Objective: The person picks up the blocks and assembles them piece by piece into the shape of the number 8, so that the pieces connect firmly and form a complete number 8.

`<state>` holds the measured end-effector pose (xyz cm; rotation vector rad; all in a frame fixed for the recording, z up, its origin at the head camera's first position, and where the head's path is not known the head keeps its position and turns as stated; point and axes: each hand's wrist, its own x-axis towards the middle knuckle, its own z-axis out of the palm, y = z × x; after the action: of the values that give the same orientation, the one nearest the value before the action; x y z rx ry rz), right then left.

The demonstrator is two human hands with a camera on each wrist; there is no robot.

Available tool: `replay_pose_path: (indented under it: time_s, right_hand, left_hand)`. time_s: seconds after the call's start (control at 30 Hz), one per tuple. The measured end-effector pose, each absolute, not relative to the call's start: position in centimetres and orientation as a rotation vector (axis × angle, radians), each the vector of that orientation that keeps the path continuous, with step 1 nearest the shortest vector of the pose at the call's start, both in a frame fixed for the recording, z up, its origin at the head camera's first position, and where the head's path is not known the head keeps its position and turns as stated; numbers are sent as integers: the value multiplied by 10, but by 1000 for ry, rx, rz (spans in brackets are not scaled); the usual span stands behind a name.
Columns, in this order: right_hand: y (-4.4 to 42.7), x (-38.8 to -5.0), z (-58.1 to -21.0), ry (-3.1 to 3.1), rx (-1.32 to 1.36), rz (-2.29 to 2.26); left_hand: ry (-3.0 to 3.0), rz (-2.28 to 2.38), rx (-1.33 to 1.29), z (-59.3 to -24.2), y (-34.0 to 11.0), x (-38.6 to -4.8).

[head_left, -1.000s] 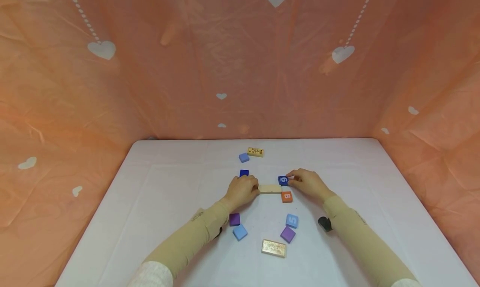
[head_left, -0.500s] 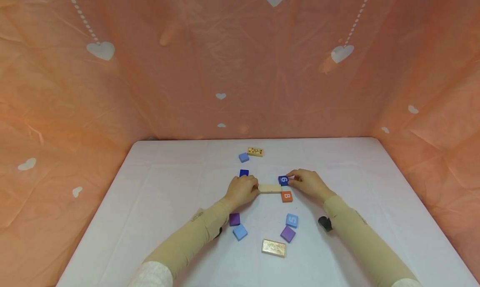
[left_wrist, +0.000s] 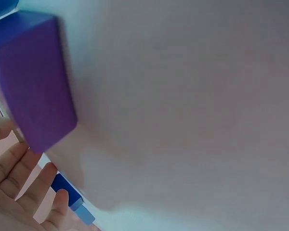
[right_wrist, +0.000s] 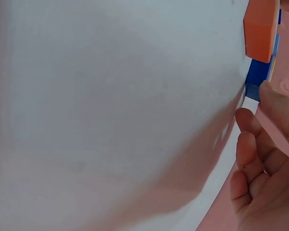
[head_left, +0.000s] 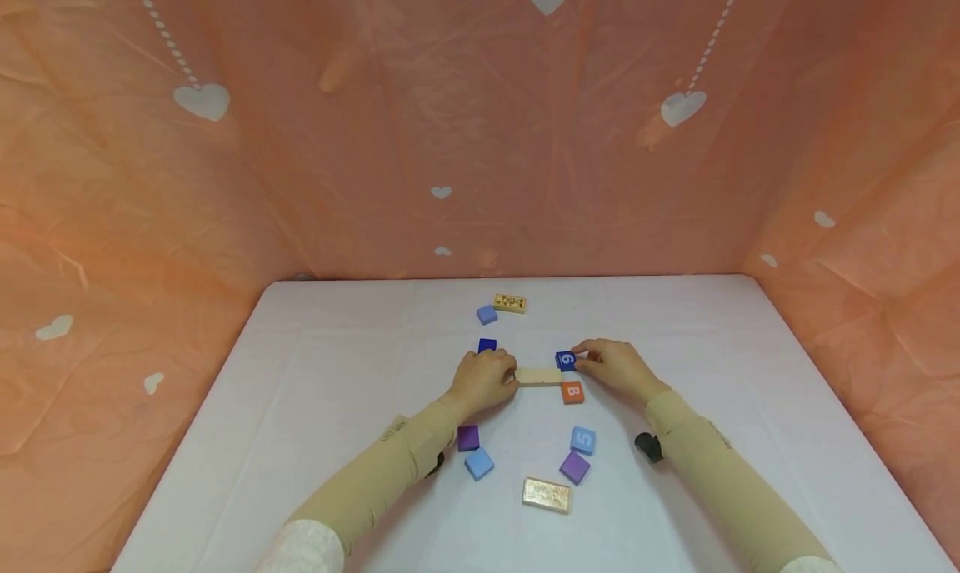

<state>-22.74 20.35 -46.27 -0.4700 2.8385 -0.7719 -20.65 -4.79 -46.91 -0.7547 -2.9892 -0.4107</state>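
Observation:
In the head view, my left hand (head_left: 483, 380) pinches the left end of a flat beige block (head_left: 540, 377); its curled fingers hide that end. My right hand (head_left: 618, 369) pinches a dark blue tile (head_left: 566, 361) marked with a white 6, at the beige block's right end. Just below that tile lies an orange tile (head_left: 573, 392) with a white B. Another dark blue tile (head_left: 487, 345) shows partly beyond my left hand. The right wrist view has the thumb (right_wrist: 274, 103) against the blue tile's end, below the orange tile (right_wrist: 260, 31).
Nearer me lie purple tiles (head_left: 468, 438) (head_left: 575, 467), light blue tiles (head_left: 479, 464) (head_left: 583, 440) and a gold block (head_left: 547, 495). Farther back are a periwinkle tile (head_left: 487, 315) and a gold patterned block (head_left: 510, 303). Orange cloth (head_left: 480, 140) surrounds the white table (head_left: 360, 348).

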Motion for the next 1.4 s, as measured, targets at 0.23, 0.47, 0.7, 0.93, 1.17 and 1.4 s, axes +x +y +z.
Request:
replay_pose_path:
  time_s: [0.23,0.47,0.7,0.93,1.17,1.4]
  right_hand:
    - [204,-228,-465,2847,-490,-782]
    - [204,-227,-466,2850,-474,-783]
    - [203,-226,-465,2851,-462,-784]
    - [202,-226,-464,2848,-446,-781]
    - [202,-226,-465,2847,-447,-805]
    - [203,-226,-465,2839,-435,-800]
  left_hand:
    - [-3000,-407,-759,-469,-49,-204]
    - [-3004,-437,-751,-468,-49,-204]
    - [-2892,-463,-736,-465,-54,-206]
    - [-2794,-443,-653,-462,-66,-215]
    - [-2842,-454,-613,-463,-80,-224]
    - [-2861,-443,-634,-466,-90,-232]
